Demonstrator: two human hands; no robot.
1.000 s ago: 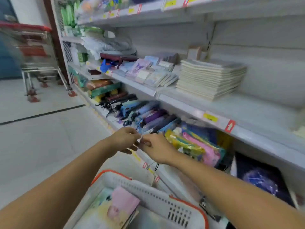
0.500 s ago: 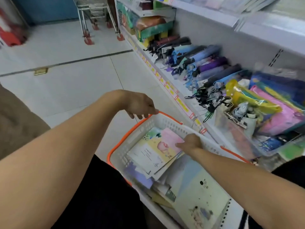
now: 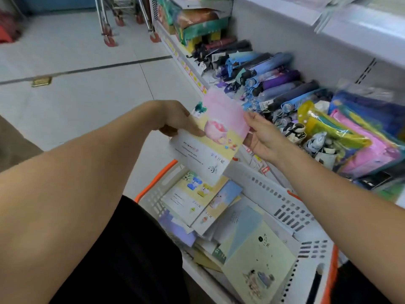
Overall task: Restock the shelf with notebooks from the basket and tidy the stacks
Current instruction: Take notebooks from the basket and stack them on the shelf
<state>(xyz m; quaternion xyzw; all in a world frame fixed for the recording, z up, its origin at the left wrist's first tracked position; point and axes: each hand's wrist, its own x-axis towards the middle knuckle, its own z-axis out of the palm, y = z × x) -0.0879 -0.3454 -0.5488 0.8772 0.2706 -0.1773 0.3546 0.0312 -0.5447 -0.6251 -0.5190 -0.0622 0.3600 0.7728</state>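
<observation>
Now both hands hold notebook [image 3: 215, 137] — pink-yellow cover.

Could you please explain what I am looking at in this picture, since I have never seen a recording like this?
There is no machine here: a person wears a camera on the head, looking down at their own bare arms. The left hand and right hand together hold one notebook with a pink and yellow cover, lifted above a white basket with orange trim. More notebooks lie loose inside the basket. To the right runs a shop shelf with folded umbrellas and coloured plastic pouches. A trolley's legs stand on the tiled floor behind.
</observation>
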